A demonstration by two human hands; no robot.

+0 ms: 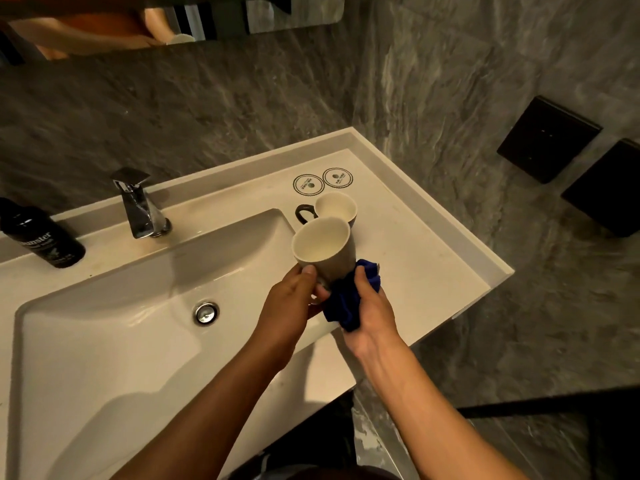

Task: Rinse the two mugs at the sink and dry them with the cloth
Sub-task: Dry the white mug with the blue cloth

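My left hand [291, 303] grips a pale mug [323, 247] by its lower side, lifted over the right edge of the sink basin [114, 327], mouth tilted up toward me. A bunched blue cloth [344, 306] is held in my right hand [372, 310] and pressed against the mug's base and outer wall. A second mug [336, 206] with a dark handle stands upright on the counter just behind the held one. Its lower body is hidden by the first mug.
A chrome faucet [138, 206] stands behind the basin, and a black bottle [41, 237] sits at the left. The drain plug [206, 312] lies mid-basin. Two round coasters [322, 181] rest near the back wall. The counter's raised right rim [450, 216] borders a drop-off.
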